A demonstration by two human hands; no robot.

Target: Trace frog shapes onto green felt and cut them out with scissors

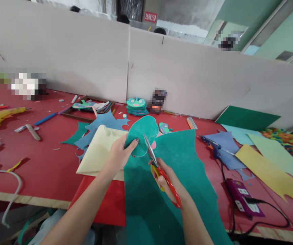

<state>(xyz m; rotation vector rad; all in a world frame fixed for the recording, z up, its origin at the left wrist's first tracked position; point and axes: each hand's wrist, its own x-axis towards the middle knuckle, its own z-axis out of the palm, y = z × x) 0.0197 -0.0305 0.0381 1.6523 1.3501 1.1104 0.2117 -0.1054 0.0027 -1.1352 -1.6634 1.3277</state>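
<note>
A felt sheet [177,163] hangs over the table's [47,163] near edge, a paper sheet [98,153] left of it. Behind them, a stack of cutouts [136,106] lies against the partition [85,58]. A glue gun [3,115] lies far left.

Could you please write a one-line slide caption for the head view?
Left hand holds a teal felt piece while right hand cuts it with red-handled scissors over a red table.

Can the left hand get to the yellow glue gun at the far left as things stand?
Probably not right now: the left hand is pinching the teal felt piece, and the yellow glue gun lies well off to the left, though nothing blocks the way.
</note>
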